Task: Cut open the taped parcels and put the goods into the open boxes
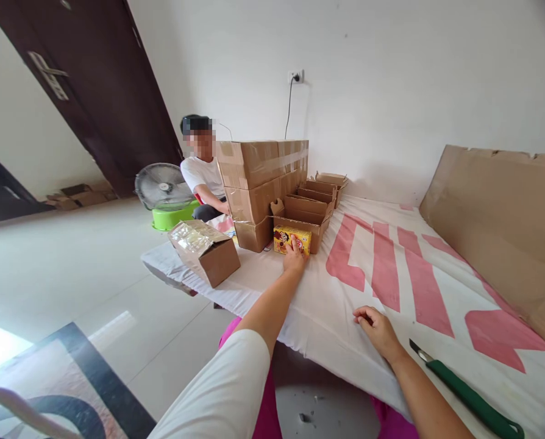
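My left hand (294, 258) reaches out to a small yellow printed box (280, 241) and lays its fingers against the front face, index finger stretched upward. The yellow box stands on the cloth, right in front of an open cardboard carton (315, 235) with raised flaps. Nearer to me, my right hand (377, 331) rests at the front part of the cloth-covered table (327, 329), fingers loosely curled in and nothing visible in them. To the right of that hand lies a green utility knife (471, 390), its blade pointing away toward the upper left.
Stacked taped cartons (256, 164) stand behind the yellow box, with more open cartons (330, 180) beyond. A closed carton (205, 251) sits at the table's left corner. A large cardboard sheet (496, 225) leans at right. Another person (203, 174) sits behind the stack, beside a fan (163, 186).
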Demonstrator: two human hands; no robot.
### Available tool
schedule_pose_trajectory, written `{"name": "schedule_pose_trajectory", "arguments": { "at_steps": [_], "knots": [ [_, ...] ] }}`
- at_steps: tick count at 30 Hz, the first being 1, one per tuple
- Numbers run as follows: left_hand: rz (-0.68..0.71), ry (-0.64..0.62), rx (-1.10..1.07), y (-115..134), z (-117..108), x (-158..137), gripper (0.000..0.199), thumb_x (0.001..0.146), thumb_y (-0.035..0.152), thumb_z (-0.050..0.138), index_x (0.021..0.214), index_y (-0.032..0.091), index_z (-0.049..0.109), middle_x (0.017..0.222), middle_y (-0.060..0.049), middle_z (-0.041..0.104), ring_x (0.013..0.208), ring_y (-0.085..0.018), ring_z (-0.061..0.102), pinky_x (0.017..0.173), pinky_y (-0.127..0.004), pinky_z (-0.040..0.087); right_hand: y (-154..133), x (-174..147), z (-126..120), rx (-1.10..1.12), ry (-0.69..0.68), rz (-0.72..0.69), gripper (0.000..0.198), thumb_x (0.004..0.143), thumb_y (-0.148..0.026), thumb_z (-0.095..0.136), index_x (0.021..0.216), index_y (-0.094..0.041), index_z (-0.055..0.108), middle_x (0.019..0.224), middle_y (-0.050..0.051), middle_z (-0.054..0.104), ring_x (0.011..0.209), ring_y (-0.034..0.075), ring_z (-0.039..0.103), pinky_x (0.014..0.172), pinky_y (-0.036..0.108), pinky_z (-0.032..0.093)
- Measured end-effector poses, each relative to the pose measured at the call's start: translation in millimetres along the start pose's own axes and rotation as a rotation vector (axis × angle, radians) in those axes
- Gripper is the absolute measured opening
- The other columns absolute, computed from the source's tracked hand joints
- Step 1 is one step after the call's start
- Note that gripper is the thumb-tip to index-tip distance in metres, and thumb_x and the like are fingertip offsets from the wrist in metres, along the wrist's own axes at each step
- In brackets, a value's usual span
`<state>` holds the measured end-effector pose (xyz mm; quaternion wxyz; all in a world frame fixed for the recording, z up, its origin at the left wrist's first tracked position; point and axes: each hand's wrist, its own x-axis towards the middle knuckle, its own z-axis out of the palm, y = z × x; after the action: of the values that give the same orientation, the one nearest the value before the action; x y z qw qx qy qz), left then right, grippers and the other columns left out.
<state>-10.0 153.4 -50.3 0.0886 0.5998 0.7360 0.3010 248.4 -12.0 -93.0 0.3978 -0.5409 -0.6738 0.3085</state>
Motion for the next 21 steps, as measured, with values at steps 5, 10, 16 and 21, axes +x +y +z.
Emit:
{"name": "schedule_pose_trajectory", "arguments": {
  "at_steps": [5,10,16,21],
  "knots": [
    [0.026,-0.019,-0.077,-10,-5,-8,0.094,0.082,0.035,0.062,0.152,0.016,0.002,0.137,-0.023,0.039,0.112,-0.033,0.058,0.091,-0.040,0.046,7,1,-2,0.035,0.027,0.006,0.021,0.076,-0.035,0.053,0.087,-0.022,0.065,0.084,0.005,0.071,0.081,0.023,0.068,0.080,0.037,0.052],
    [0.086,-0.085,-0.168,-18,-14,-37,0.088,0.076,0.024,0.065,0.149,0.011,0.017,0.140,-0.024,0.039,0.125,-0.033,0.049,0.101,-0.043,0.042,5,1,-2,0.037,0.038,0.006,0.021,0.075,-0.037,0.053,0.084,-0.022,0.065,0.081,0.006,0.072,0.079,0.024,0.068,0.079,0.038,0.052],
    [0.422,-0.143,-0.267,-70,-95,-86,0.051,0.079,0.031,0.060,0.128,0.024,0.049,0.135,-0.009,0.049,0.123,-0.022,0.050,0.105,-0.038,0.041,7,1,0,0.044,0.038,-0.005,0.021,0.075,-0.036,0.054,0.085,-0.022,0.066,0.083,0.006,0.071,0.079,0.023,0.068,0.077,0.037,0.053],
    [0.347,0.550,-0.252,-135,-225,-34,0.031,0.084,0.033,0.053,0.111,0.018,0.054,0.121,-0.010,0.055,0.120,-0.024,0.047,0.108,-0.041,0.036,8,1,1,-0.006,0.036,-0.010,0.021,0.076,-0.036,0.053,0.085,-0.022,0.067,0.085,0.005,0.070,0.081,0.023,0.067,0.078,0.037,0.051]
  ]
}}
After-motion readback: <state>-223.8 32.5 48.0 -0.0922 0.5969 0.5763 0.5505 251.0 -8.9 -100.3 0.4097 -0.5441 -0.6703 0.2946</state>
